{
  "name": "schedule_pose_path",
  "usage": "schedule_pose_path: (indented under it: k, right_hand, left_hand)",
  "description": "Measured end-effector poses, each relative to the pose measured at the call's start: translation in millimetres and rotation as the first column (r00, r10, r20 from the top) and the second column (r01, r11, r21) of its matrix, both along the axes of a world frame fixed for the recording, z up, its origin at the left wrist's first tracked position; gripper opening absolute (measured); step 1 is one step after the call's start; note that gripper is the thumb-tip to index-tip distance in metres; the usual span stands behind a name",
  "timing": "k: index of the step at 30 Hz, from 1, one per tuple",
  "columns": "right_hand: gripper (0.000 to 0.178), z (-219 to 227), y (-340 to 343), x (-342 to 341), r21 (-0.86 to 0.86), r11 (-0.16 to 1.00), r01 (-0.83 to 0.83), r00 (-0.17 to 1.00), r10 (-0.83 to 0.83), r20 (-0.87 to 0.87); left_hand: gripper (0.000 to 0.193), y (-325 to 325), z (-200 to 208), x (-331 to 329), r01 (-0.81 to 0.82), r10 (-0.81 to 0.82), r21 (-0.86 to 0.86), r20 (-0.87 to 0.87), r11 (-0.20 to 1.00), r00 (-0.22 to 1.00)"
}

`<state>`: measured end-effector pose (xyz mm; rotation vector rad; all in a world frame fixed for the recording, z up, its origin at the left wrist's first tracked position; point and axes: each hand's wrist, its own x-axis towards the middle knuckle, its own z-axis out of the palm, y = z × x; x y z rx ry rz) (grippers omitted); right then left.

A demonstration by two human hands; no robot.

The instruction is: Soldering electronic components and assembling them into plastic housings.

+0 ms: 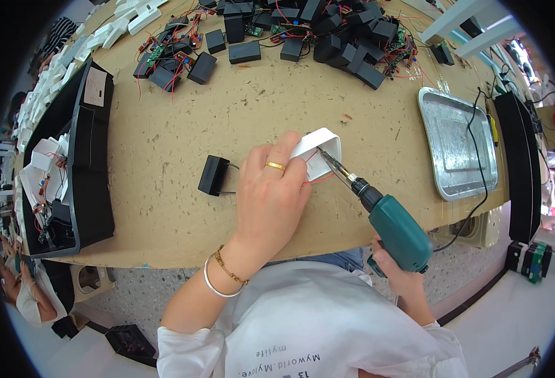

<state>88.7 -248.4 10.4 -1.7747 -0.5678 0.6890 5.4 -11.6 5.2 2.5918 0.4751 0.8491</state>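
Note:
My left hand [271,189] is closed around a white plastic housing [320,165], holding it tilted above the table with its open side to the right. A red wire shows inside and below the housing. In my right hand [392,271] is a green corded soldering-gun-shaped tool [400,230], gripped by its handle. Its thin metal tip reaches into the housing's opening; whether it touches anything inside is hidden. Just left of my left hand lies a black box-shaped part [214,175], with dark leads running under the hand.
Black boxes [246,52], green circuit boards and red wires are heaped along the far side. A black bin [95,164] with white housings stands left, near a row of white parts [114,28]. At right lies a metal tray [460,148], crossed by the black cord [479,132].

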Motion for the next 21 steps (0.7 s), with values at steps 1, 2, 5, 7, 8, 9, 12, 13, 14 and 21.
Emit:
schedule_pose_path:
  k: [1,2,5,7,8,9,12,13,14,21]
  right_hand:
    - [0.029,3,2,0,0.022,1.0,0.014,1.0,-0.014,-0.025]
    - [0.03,4,3,-1,0.043,0.999,0.029,0.998,-0.027,-0.051]
    - [0.031,-2,0,0,0.112,0.993,0.03,1.0,-0.029,-0.01]
    - [0.039,-1,-4,1,0.08,0.997,0.008,1.0,-0.007,-0.016]
    - [0.047,-1,-5,0,0.047,0.999,-0.016,1.0,0.017,-0.023]
    - [0.047,-1,-4,0,0.049,0.999,-0.016,1.0,0.018,-0.024]
    - [0.05,-3,-2,0,0.093,0.996,-0.006,0.999,0.01,-0.042]
    - [0.044,-3,-2,1,0.113,0.994,-0.003,0.999,0.008,-0.04]
    - [0.039,-3,-3,1,0.133,0.991,-0.001,0.999,0.006,-0.039]
    - [0.055,-13,-18,1,0.229,0.973,-0.006,1.0,0.013,-0.029]
  left_hand:
    - [0.018,0,0,0,0.001,-0.001,0.002,0.001,1.0,1.0]
    - [0.018,0,0,0,0.002,-0.002,0.004,0.001,1.0,1.0]
    - [0.018,0,0,1,0.003,-0.003,0.011,-0.001,1.0,1.0]
    - [0.018,0,1,1,0.003,-0.003,0.011,0.001,1.0,1.0]
    - [0.018,0,1,1,0.002,-0.002,0.012,0.003,1.0,1.0]
    - [0.018,-1,1,0,0.002,-0.002,0.013,0.002,1.0,1.0]
    - [0.018,0,1,-1,-0.001,0.001,0.026,-0.005,1.0,1.0]
    - [0.018,0,1,-2,-0.004,0.004,0.022,-0.021,1.0,1.0]
    - [0.018,0,1,-3,-0.007,0.008,0.017,-0.037,1.0,0.999]
    - [0.017,1,12,-8,0.02,-0.025,0.111,0.044,0.994,0.999]
